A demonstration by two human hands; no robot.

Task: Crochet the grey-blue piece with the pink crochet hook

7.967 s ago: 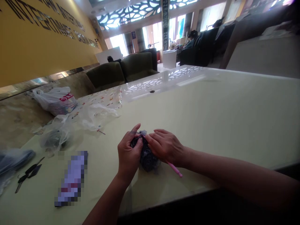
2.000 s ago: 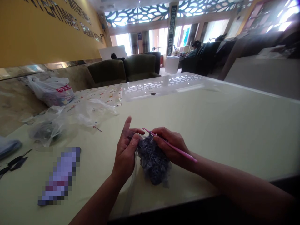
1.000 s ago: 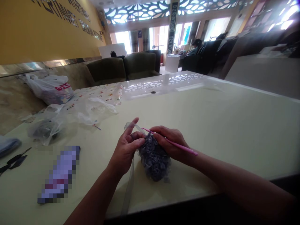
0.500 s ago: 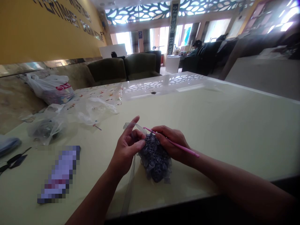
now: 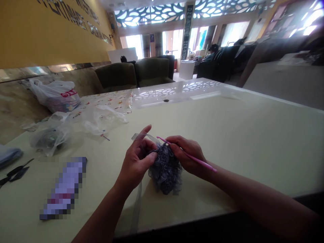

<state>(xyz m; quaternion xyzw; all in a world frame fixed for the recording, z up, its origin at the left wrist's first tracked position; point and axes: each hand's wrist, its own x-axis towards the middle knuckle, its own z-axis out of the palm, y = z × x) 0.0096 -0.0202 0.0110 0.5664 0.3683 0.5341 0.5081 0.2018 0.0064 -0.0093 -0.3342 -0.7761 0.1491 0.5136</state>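
Both hands grasp: the left hand (image 5: 136,160) pinches the upper edge of a grey frilled piece (image 5: 165,172) at its ten o'clock, while the right hand (image 5: 186,153) grips a pink hook (image 5: 202,163) from the two o'clock side. The hook's tip points toward ten, its handle toward four, and a strand of the piece rises to meet the shaft near the tip. Whether the right hand's hidden fingers also pin the piece cannot be told.

A sheer ribbon (image 5: 137,209) passes over the raised left forefinger; a length hangs toward seven o'clock, at the near edge of the desk (image 5: 227,135). Good form here likely means an even, light tension over that finger, the ribbon flat and untwisted, the pinch close to the working loop, and the hook's mouth turned so the tip clears the frills without snagging.

At nine o'clock from the piece, well apart, lies a purple item (image 5: 67,185), its details blurred; beyond it, a dark metal item (image 5: 17,173). A thin plastic bag (image 5: 101,118) sits at ten, a white bag (image 5: 57,96) farther out. Green chairs (image 5: 153,71) stand near twelve.
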